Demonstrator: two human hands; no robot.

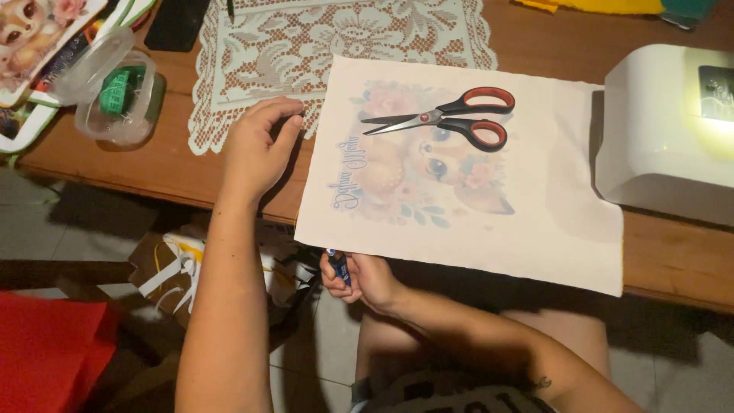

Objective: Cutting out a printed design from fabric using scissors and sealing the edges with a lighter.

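Note:
A cream fabric sheet (527,206) printed with a cartoon fawn and flowers lies on the wooden table (153,164). Red-and-black scissors (451,117) rest shut on top of the print. My left hand (256,149) rests on the table at the sheet's left edge, its fingers curled and touching the fabric's border. Just below the sheet's front-left corner, my right hand (359,277) is closed around a small blue pen-like object (339,265), held under the table's front edge.
A white lace doily (306,38) lies behind the sheet. A clear plastic container (115,92) with green items stands at the left, a white machine (665,122) at the right. Printed sheets sit at the far left. Red fabric (46,344) and paper scraps (176,268) lie on the floor.

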